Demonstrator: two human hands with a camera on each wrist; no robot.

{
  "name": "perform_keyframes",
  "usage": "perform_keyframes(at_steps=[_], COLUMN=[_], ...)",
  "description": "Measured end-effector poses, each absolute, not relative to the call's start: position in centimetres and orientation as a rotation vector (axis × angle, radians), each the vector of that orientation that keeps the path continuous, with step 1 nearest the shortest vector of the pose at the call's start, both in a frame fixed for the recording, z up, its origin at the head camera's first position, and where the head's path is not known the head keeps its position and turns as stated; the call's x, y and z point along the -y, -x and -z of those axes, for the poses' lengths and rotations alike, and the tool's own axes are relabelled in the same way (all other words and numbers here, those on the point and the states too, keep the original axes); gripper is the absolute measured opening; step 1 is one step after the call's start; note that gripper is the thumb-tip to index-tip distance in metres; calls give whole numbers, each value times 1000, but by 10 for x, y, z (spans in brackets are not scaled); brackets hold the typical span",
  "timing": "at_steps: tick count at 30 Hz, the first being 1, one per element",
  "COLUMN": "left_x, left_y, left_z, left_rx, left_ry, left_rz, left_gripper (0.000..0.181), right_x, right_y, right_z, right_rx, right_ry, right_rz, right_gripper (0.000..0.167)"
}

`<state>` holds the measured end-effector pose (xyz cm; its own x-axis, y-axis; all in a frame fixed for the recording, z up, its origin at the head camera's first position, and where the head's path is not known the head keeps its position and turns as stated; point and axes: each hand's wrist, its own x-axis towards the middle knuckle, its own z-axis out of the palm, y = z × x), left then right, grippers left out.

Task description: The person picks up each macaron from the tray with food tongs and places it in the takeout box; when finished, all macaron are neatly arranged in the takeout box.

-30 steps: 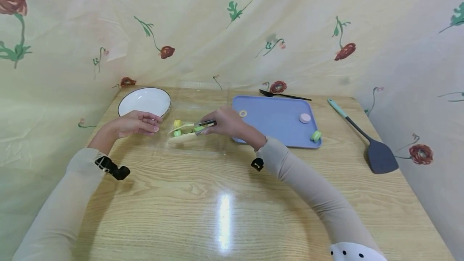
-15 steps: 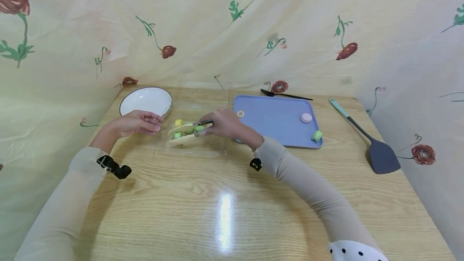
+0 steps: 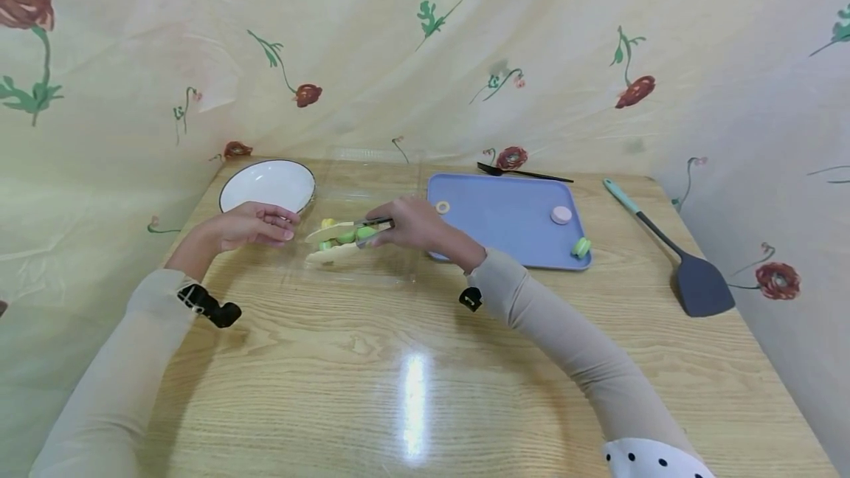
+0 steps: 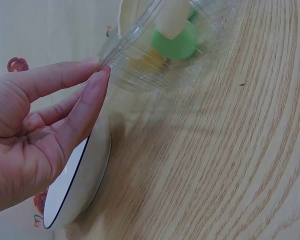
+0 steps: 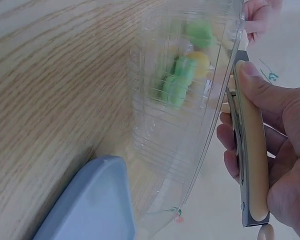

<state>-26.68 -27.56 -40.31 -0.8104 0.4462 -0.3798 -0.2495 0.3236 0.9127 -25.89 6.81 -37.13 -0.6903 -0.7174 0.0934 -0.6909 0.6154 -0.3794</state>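
Observation:
My left hand [image 3: 252, 226] pinches the rim of a clear plastic container [image 4: 122, 50] between thumb and fingertips. Inside, toward its left end, lie green macarons [image 5: 177, 85] and a yellow macaron [image 5: 202, 65]. With curled fingers my right hand [image 3: 415, 221] grips the cream handle of a pair of tongs [image 5: 252, 145]. The tongs' cream tips [image 3: 332, 233] reach down into the container and stand apart, with green macarons [image 3: 347, 237] showing between them in the head view. Whether the tips touch a macaron I cannot tell.
A white dark-rimmed bowl [image 3: 268, 181] stands behind my left hand. To the right lies a blue tray [image 3: 498, 212] with a pink macaron [image 3: 561, 215] and a green macaron [image 3: 581, 247]. Beyond are a black fork [image 3: 524, 172] and a spatula [image 3: 700, 286].
The tongs' tips have shifted slightly among the macarons, and one now covers part of the yellow macaron. My left hand stays at the container's rim.

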Motion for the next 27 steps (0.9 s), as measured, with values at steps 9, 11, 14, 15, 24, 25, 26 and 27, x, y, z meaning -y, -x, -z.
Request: perform_keyframes(at_steps=[9, 11, 14, 15, 24, 25, 26, 27], left_x=[275, 275, 275, 274, 273, 273, 273, 273], left_y=[266, 266, 266, 266, 265, 265, 265, 265], left_z=[402, 402, 402, 402, 400, 400, 400, 400], left_rx=[-2014, -2015, -2018, -2019, -2023, -2023, -2021, -2019], left_ry=[-151, -154, -149, -145, -142, -140, -139, -138], left_rz=[-1526, -1520, -1515, -1516, -1509, -1509, -1510, -1512], left_gripper=[56, 56, 56, 56, 57, 58, 57, 57], right_x=[-79, -83, -89, -91, -118, -122, -126, -130], right_y=[263, 264, 265, 265, 270, 271, 273, 273], right_z=[372, 371, 369, 368, 356, 356, 356, 355], right_rx=[-2772, -2772, -2763, -2763, -2799, -2807, -2813, -2821], right_ry=[1220, 1204, 1167, 1157, 1143, 1139, 1140, 1138], right_rz=[642, 646, 653, 655, 633, 632, 635, 637], right_gripper=[45, 46, 47, 47, 46, 46, 46, 45])
